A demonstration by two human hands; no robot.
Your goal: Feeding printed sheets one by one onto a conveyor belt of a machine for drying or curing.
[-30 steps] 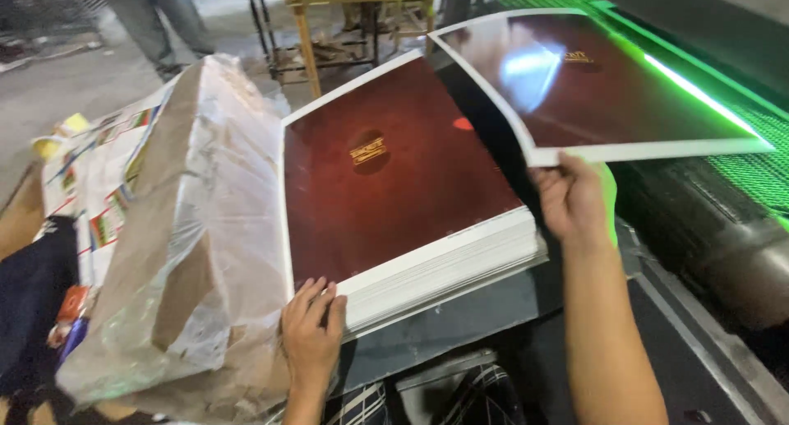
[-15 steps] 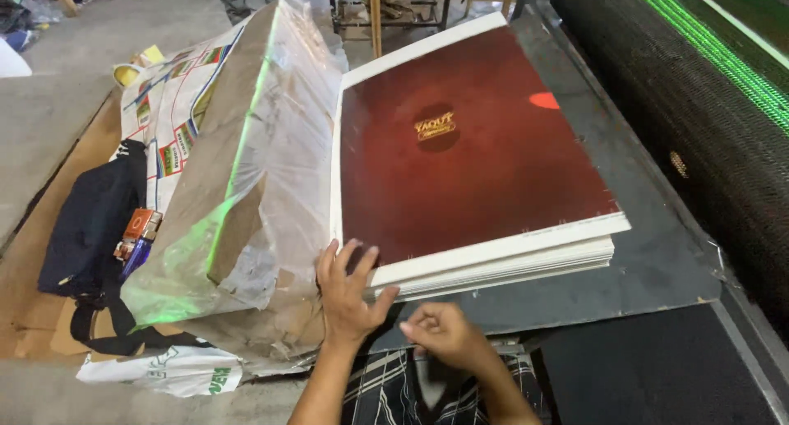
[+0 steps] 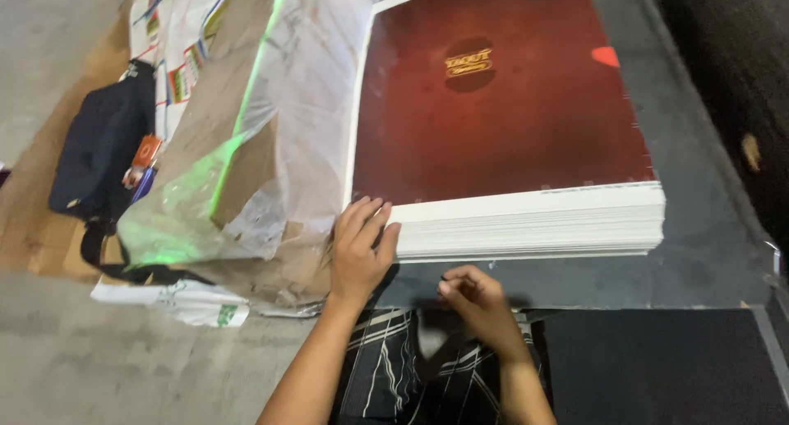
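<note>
Now, by parts:
Left hand [image 3: 359, 248]: lies flat, fingers spread, against the near left corner of the sheet stack [image 3: 526, 219]; it grips nothing.
Right hand [image 3: 479, 300]: at five o'clock from the left one, just below the stack's front edge, fingers curled loosely inward; whether it pinches anything I cannot tell.
Sheet stack: a thick white pile with a dark red printed top sheet, resting on the grey surface [image 3: 699, 252], at twelve o'clock from both hands.
Wrapped bundle [image 3: 246, 145]: brown paper under clear plastic, touching the stack at nine o'clock.
Dark bag [image 3: 99, 154]: on the floor, at nine o'clock from the bundle.
</note>
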